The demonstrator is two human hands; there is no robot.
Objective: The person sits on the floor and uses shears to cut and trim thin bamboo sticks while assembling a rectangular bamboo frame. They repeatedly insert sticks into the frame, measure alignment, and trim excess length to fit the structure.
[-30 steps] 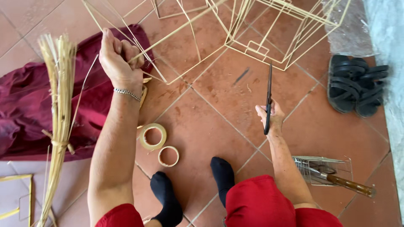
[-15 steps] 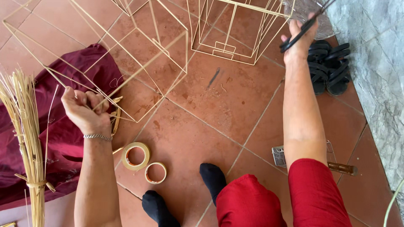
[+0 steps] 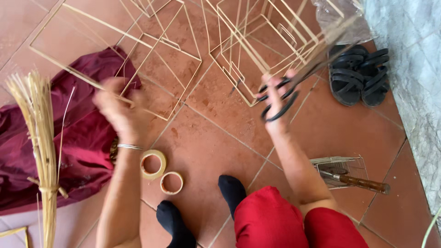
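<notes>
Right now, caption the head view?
Right hand holds scissors at a stick frame; left hand grips a stick.

Red-brown tiled floor [image 3: 220,138]. On it, near the left edge, a dark red cloth [image 3: 87,142] with a bundle of pale sticks [image 3: 39,138]. In the middle, two tape rolls [image 3: 161,172]. Along the top edge, thin stick frames [image 3: 257,32]. By the right edge, black sandals [image 3: 358,76] and a small wire basket [image 3: 342,170].
</notes>
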